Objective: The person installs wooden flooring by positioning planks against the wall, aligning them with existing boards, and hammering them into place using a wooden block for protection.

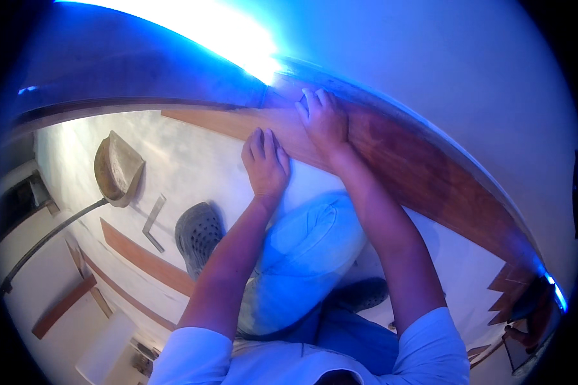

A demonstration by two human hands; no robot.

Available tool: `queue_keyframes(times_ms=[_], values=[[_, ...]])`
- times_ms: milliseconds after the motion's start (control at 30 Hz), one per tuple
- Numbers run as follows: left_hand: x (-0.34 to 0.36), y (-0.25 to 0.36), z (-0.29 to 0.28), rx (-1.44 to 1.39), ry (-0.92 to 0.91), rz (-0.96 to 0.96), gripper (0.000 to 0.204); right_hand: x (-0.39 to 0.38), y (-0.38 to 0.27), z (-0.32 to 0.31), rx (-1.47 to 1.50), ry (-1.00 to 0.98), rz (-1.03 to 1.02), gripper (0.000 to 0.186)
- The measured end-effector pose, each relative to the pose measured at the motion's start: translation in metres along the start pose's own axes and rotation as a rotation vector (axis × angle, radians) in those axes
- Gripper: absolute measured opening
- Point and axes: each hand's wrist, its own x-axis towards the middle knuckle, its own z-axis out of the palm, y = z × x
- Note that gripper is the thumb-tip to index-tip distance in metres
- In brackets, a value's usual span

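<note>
A light wooden plank (218,127) lies along the base of the wall at the top, beside a darker red-brown plank (424,186). My left hand (265,160) rests at the light plank's lower edge, fingers apart and slightly bent. My right hand (321,122) is farther up and right, where the planks meet, its fingers curled over something dark and too hidden to make out. My bent leg (315,237) and a grey perforated clog (199,237) are below my hands.
A dustpan (119,170) with a long handle and an L-shaped metal square (153,224) lie on the pale floor (167,154) at left, among loose planks (144,260). More boards (501,292) lie at right, near another person (526,327). A bright blue-white light runs along the top.
</note>
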Motion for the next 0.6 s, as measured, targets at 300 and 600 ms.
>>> queue_keyframes(times_ms=[300, 600], values=[[-0.001, 0.0, 0.001, 0.003, 0.0, 0.007, 0.053, -0.009, 0.041, -0.024, -0.036, -0.276, -0.021, 0.041], [0.0, -0.003, 0.002, 0.025, -0.004, 0.012, 0.054, -0.029, 0.003, -0.05, -0.077, -0.157, 0.031, 0.053]])
